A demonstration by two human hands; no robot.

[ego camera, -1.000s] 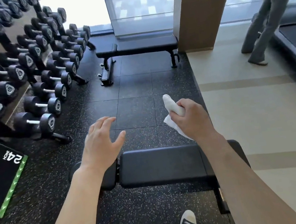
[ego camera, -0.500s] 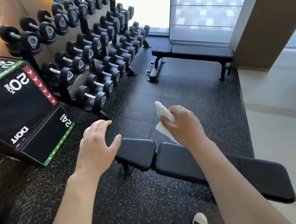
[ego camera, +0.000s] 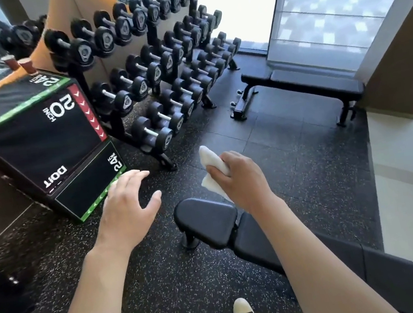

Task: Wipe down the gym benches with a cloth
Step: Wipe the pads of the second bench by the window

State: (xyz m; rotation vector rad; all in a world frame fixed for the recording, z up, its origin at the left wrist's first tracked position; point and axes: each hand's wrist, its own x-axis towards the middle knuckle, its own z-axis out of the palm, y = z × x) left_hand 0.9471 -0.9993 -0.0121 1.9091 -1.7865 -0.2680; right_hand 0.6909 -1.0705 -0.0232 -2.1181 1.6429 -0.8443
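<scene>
Gripping the white cloth (ego camera: 213, 171) in my right hand (ego camera: 241, 180), I hold it above the near gym bench (ego camera: 207, 221); my left hand (ego camera: 127, 209) hovers beside, fingers spread.

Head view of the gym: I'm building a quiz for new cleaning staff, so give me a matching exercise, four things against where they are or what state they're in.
Things:
1. white cloth
2. left hand
3. far bench
4. plyo box

Places or states:
A. open, holding nothing, over the floor
B. left of the dumbbell rack, marked 20 and 24 inch
C. gripped in the right hand above the near bench
D. by the window, untouched

Pairs: 1-C, 2-A, 3-D, 4-B
</scene>
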